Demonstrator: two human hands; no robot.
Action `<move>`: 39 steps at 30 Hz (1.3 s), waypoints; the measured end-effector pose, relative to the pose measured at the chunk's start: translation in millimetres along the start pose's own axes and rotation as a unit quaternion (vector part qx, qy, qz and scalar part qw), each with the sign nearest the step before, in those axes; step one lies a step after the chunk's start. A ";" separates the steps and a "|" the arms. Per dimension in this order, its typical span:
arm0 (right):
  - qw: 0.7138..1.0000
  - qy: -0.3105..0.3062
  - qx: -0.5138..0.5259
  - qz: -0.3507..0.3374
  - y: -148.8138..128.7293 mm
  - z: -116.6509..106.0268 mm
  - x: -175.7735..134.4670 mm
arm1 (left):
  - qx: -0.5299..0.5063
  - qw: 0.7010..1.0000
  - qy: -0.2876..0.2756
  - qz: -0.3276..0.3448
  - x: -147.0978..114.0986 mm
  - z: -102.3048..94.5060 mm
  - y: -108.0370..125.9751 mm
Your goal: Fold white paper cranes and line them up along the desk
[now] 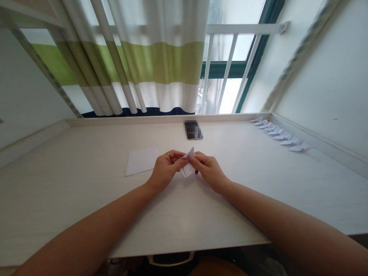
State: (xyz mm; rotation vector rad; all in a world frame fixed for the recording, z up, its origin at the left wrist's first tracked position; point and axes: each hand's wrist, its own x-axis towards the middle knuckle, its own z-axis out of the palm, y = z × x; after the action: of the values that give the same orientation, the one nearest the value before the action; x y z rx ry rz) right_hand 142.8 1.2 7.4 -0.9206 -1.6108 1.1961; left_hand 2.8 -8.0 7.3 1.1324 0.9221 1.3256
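Note:
A small piece of folded white paper (186,170) is held up between both hands over the middle of the table. It has a pointed tip at the top and creases fanning out below. My left hand (166,168) pinches its left side, a ring on one finger. From the other side, my right hand (209,168) grips it with thumb and fingers. Both thumbs lie close together on the front of the paper; the fingers behind are partly hidden. Just left of my left hand, flat white paper sheets (140,161) lie on the table, partly covered by that hand.
A dark phone (193,130) lies beyond my hands near the back edge of the white table (71,199). Several folded paper cranes (283,137) stand in a row along the right wall. A curtain (161,61) and white railing (227,53) rise behind the table.

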 end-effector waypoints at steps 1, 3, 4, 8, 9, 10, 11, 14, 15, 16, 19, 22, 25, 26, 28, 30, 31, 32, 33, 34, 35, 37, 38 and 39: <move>1.000 -0.009 -0.010 -0.008 0.0 -0.9 0.2 | 0.001 1.000 0.001 0.002 0.4 -0.5 -0.4; 0.999 -0.025 -0.021 -0.018 -0.6 -2.8 0.5 | 0.003 1.000 0.001 0.004 1.0 -1.7 -1.3; 0.999 -0.032 -0.024 -0.021 -1.2 -3.7 0.6 | 0.005 1.000 0.001 0.005 1.0 -2.2 -1.6; 0.999 -0.033 -0.039 -0.018 -2.7 -6.0 0.9 | 0.020 1.000 -0.015 0.006 -0.2 -3.6 -1.4; 0.999 -0.024 -0.042 -0.016 -2.6 -6.1 1.0 | 0.028 0.999 -0.025 0.005 -0.8 -3.7 -0.8; 0.999 -0.013 -0.043 -0.014 -2.2 -6.1 1.1 | 0.038 0.999 -0.034 0.003 -1.4 -3.8 -0.1; 0.999 -0.004 -0.043 -0.011 -1.8 -5.9 1.2 | 0.048 0.998 -0.042 -0.001 -2.0 -3.8 0.7; 0.999 0.009 -0.041 0.001 -1.2 -5.1 1.1 | 0.069 0.996 -0.055 -0.018 -3.3 -3.5 2.8; 0.999 0.013 -0.040 0.006 -1.4 -4.9 1.0 | 0.069 0.995 -0.061 -0.024 -3.6 -3.5 3.3; 0.999 0.019 -0.040 0.012 -1.8 -4.8 0.9 | 0.065 0.995 -0.070 -0.028 -3.8 -3.4 3.8; 0.998 0.038 -0.038 0.030 -3.4 -5.0 0.8 | 0.045 0.994 -0.096 -0.037 -4.2 -3.3 4.4; 0.998 0.049 -0.023 0.033 -4.9 -5.4 1.1 | 0.027 0.994 -0.096 -0.054 -3.2 -4.3 4.1; 0.997 0.063 0.000 0.036 -6.3 -5.1 0.9 | 0.018 0.994 -0.091 -0.065 -1.4 -5.7 3.0; 0.997 0.068 0.006 0.039 -6.7 -4.9 0.8 | 0.017 0.993 -0.092 -0.067 -1.1 -5.9 2.9; 0.996 0.075 0.017 0.045 -7.1 -4.5 0.7 | 0.012 0.993 -0.098 -0.066 -1.6 -5.2 3.6; 0.995 0.080 0.023 0.051 -6.9 -4.3 1.1 | 0.002 0.993 -0.108 -0.056 -3.4 -3.5 5.7; 0.995 0.084 0.025 0.051 -6.6 -4.3 1.5 | -0.003 0.993 -0.112 -0.046 -4.5 -2.5 7.1; 0.994 0.088 0.026 0.051 -6.1 -4.3 1.8 | -0.003 0.993 -0.116 -0.035 -5.6 -1.7 8.5; 0.994 0.093 0.027 0.050 -5.7 -4.4 2.2 | 0.000 0.993 -0.114 -0.022 -6.5 -1.2 9.8; 0.994 0.097 0.027 0.049 -5.1 -4.6 2.4 | 0.008 0.994 -0.108 -0.009 -7.2 -0.9 10.8; 0.993 0.100 0.027 0.048 -4.5 -4.7 2.6 | 0.019 0.995 -0.100 0.002 -7.6 -0.9 11.5; 0.993 0.107 0.023 0.047 -3.1 -4.8 2.8 | 0.043 0.996 -0.083 0.013 -7.9 -1.5 11.2; 0.993 0.112 0.019 0.045 -2.3 -4.7 2.9 | 0.055 0.996 -0.076 0.012 -7.9 -1.8 10.5; 0.992 0.117 0.014 0.043 -1.3 -4.5 2.9 | 0.064 0.995 -0.070 0.008 -7.7 -2.0 9.4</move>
State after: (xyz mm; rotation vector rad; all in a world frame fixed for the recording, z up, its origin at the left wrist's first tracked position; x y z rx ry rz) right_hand 146.0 4.8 9.8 -1.0789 -1.3776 1.1203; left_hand -2.0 -16.3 15.1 1.3173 0.9070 1.1980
